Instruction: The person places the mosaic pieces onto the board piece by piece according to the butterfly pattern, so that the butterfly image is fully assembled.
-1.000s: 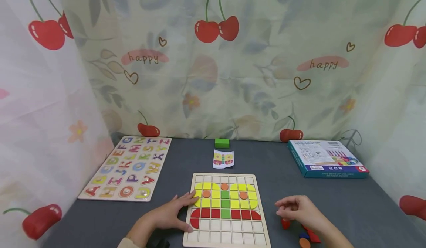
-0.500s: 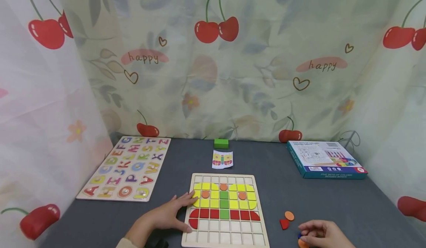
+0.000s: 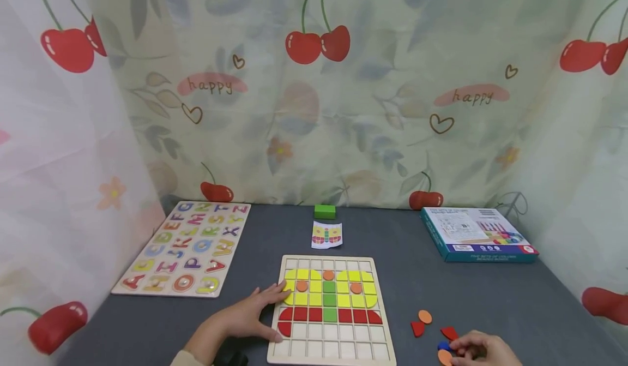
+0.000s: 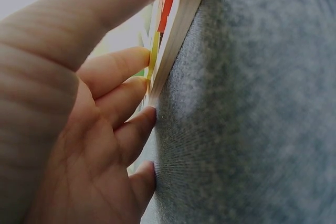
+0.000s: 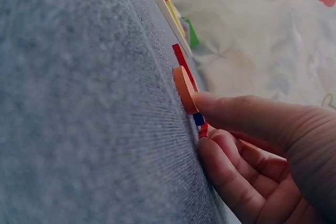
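Observation:
A wooden grid board [image 3: 338,351] lies in front of me with yellow, green, red and orange pieces forming a pattern in its upper rows. My left hand [image 3: 245,316] rests along the board's left edge, fingers spread, fingertips at the yellow tiles and thumb lower down by a red piece [image 3: 284,329]. To the right of the board, my right hand [image 3: 483,349] is down among loose pieces. Its thumb touches an orange disc [image 5: 184,90], and a gap shows between thumb and forefinger. A blue piece [image 3: 444,346] and a red piece [image 3: 448,333] lie beside the fingertips.
Another orange disc [image 3: 424,317] and red piece [image 3: 417,329] lie nearer the board. Behind it are a butterfly pattern card [image 3: 326,235] and green block [image 3: 325,212]. An alphabet puzzle board [image 3: 188,249] lies left; a flat teal box [image 3: 481,235] lies back right.
My right hand has moved down and right, from above the nearer red piece to the farther loose pieces, uncovering an orange disc and red pieces. My left hand stays at the board.

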`<state>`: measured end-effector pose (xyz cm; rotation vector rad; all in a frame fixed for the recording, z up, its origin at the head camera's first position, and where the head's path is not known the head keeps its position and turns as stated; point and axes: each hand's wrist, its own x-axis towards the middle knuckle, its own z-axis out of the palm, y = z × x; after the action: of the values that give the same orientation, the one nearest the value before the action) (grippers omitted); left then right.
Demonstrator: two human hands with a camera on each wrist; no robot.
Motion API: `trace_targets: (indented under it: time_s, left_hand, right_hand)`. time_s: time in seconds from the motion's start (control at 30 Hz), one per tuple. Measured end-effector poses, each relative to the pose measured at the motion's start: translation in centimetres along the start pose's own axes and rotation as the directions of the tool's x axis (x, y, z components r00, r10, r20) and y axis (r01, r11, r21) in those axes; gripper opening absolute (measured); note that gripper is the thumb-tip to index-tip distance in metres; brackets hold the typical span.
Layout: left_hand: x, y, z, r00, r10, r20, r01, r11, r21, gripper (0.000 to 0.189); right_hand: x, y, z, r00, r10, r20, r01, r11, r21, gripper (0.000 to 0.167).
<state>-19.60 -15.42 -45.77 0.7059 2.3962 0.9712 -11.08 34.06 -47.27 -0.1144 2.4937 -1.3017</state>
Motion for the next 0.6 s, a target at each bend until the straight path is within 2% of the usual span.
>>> trace_targets:
  time_s: [0.13, 0.23, 0.5, 0.6]
  left_hand:
    - [0.1, -0.1, 0.0, 1.000, 0.007, 0.005, -0.007, 1.000, -0.002, 0.083]
    - [0.1, -0.1, 0.0, 1.000, 0.002, 0.004, -0.002, 1.000, -0.003, 0.083]
    - [0.1, -0.1, 0.1, 1.000, -0.015, -0.004, 0.015, 1.000, 0.003, 0.084]
    - [0.1, -0.1, 0.1, 1.000, -0.016, -0.004, 0.016, 1.000, 0.002, 0.084]
  right_hand:
    - [-0.1, 0.2, -0.1, 0.996, -0.056, 0.071, 0.053, 0.997, 0.048, 0.048]
    - [-0.1, 0.0, 0.0, 0.995, -0.064, 0.077, 0.059, 0.996, 0.065, 0.050]
    - [0.4, -1.1, 1.1, 0.994, -0.106, -0.001, 0.105, 0.987, -0.119, 0.039]
    - [0.7, -1.4, 1.2, 0.994, -0.105, 0.016, 0.106, 0.989, -0.107, 0.036]
